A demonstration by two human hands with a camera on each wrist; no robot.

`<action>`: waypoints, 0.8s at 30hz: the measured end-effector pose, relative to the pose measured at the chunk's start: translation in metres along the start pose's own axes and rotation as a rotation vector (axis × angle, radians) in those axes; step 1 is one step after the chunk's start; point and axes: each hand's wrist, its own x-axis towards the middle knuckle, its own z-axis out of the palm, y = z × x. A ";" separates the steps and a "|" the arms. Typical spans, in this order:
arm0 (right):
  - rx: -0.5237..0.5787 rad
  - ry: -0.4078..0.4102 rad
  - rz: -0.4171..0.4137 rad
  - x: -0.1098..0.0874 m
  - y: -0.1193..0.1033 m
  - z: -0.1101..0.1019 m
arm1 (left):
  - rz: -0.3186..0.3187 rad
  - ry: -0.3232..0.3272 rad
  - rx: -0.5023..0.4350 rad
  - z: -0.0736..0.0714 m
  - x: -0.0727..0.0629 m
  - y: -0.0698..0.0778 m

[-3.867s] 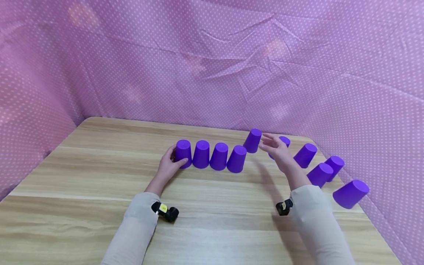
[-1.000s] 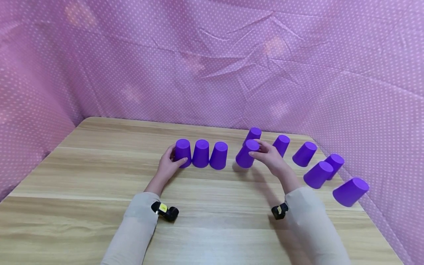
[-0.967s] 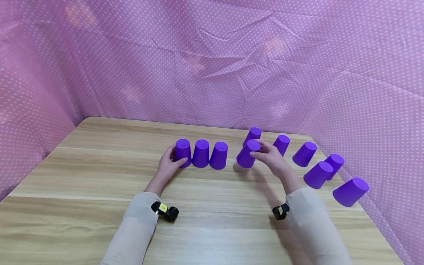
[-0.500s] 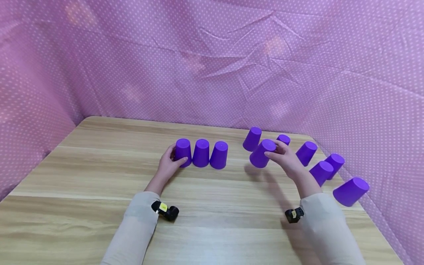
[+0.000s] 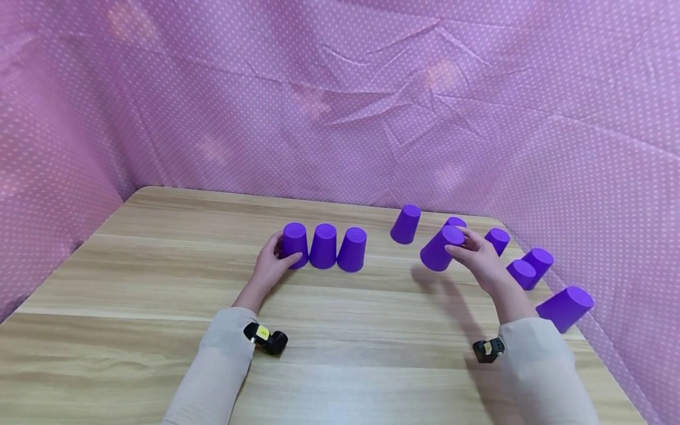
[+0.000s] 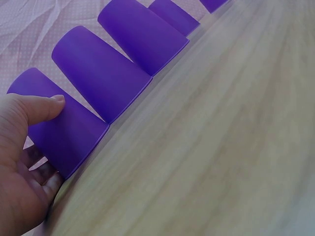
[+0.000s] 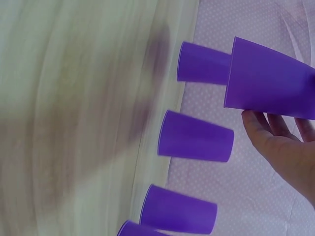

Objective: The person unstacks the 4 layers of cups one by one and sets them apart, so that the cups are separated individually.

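Observation:
Several plain purple cups stand upside down on the wooden table. My left hand (image 5: 268, 264) curls its fingers and thumb round the leftmost cup (image 5: 294, 241) of a row of three; in the left wrist view that cup (image 6: 69, 128) rests on the tabletop. Beside it are the middle cup (image 5: 323, 248) and the end cup (image 5: 352, 251), side by side. My right hand (image 5: 486, 262) grips another upside-down cup (image 5: 438, 250) by its side, slightly tilted and raised above the table, its shadow below. In the right wrist view this held cup (image 7: 268, 81) shows wide rim toward the table.
A lone cup (image 5: 405, 225) stands behind the held one. More cups are spread toward the right edge, such as the far-right cup (image 5: 565, 308); my right hand and forearm partly cover some. Pink dotted cloth (image 5: 340, 118) hangs round the wooden table (image 5: 340, 378).
The row at my left hand had one more cup; my right hand has gripped that right-end cup, lifted it and carried it rightward. My left hand has stayed in place.

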 end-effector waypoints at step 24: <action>-0.018 0.123 0.098 -0.018 0.014 -0.032 | -0.016 0.019 0.020 0.005 -0.009 0.002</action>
